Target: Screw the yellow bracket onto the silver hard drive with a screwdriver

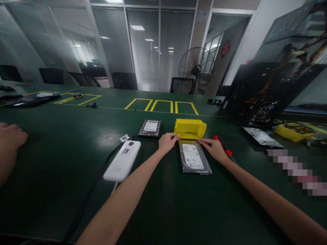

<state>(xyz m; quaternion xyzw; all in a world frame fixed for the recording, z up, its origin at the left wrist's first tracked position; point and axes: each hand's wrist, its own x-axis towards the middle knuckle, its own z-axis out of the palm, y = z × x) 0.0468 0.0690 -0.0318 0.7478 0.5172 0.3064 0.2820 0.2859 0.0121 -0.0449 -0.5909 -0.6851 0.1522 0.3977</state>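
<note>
Head view: left hand (166, 143) and right hand (216, 149), grip unclear, crowd the yellow bin (190, 121) — slipping could tip it onto the hard drive (194, 157)

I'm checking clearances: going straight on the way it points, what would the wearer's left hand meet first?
Probably the yellow rectangular plastic bin, at its lower left corner. The left hand looks close to or touching it; depth is unclear, so the silver rectangular metal hard drive just below might come first.
</note>
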